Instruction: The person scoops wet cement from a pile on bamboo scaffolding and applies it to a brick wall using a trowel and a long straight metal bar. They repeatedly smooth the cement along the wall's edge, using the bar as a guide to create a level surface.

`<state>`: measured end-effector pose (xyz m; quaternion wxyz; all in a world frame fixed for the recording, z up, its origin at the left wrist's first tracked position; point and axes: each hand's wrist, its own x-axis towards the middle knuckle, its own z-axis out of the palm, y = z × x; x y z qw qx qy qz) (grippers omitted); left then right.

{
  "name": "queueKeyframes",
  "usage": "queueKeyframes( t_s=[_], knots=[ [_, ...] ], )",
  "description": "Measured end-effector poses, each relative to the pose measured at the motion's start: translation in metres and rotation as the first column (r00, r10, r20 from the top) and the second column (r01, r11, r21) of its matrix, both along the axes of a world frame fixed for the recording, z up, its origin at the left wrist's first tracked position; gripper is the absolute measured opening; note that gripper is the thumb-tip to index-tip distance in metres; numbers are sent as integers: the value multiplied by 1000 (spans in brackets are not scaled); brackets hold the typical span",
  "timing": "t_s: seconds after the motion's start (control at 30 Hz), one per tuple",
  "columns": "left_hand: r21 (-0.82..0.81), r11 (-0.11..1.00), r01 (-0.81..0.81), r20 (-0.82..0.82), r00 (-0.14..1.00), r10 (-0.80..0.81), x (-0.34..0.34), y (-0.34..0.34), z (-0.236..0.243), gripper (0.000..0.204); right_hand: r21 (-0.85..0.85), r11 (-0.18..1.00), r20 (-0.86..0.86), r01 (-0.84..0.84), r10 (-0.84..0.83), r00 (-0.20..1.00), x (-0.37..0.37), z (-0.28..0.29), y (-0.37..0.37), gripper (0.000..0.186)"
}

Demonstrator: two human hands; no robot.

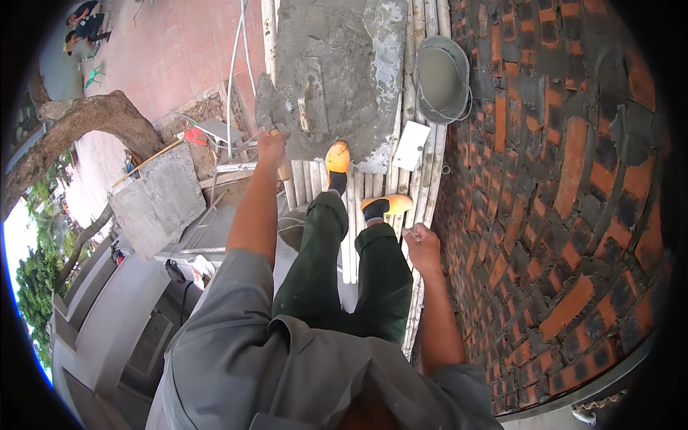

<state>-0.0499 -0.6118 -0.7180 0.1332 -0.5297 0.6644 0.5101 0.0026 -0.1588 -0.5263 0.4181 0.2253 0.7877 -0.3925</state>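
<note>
My left hand (271,149) is closed round a trowel (265,102), its pointed, mortar-grey blade directed away from me at the left edge of a mortar-covered board (390,79). Farther in on that board lies a plastering float (313,93), smeared with wet mortar. My right hand (423,249) is curled closed beside my right leg, near the brick wall; whether anything is inside its fingers is hidden. Ahead of it, a white rectangular object (411,145) rests on the poles. Beyond that stands a bucket (442,80) of grey mortar with a wire handle.
I stand in yellow shoes (337,156) on a platform of pale poles (430,183), with gaps between some. A brick wall (566,179) rises close on the right. Left are metal scaffold tubes (235,86), a grey sheet (161,204) and a tree trunk (107,111). People sit far below.
</note>
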Motion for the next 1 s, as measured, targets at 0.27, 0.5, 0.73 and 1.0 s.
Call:
queueKeyframes(
  t_s=[0.27, 0.5, 0.73, 1.0],
  knots=[
    [31, 996, -80, -105, 991, 83, -43, 1, -114, 35, -95, 996, 96, 3, 6, 995, -20, -135, -53, 29],
    [32, 996, -83, -112, 990, 86, -45, -12, -190, 42, -244, 958, 120, 149, -123, 985, -55, -238, -85, 22],
    [242, 963, -116, -185, 969, 164, -57, -17, -199, 37, -233, 968, 55, 94, -83, 995, -116, -298, -151, 36],
    [-136, 984, 114, -115, 985, -130, -54, 62, -74, 32, -306, 950, 74, 67, -46, 996, -159, -292, -265, 53]
  ],
)
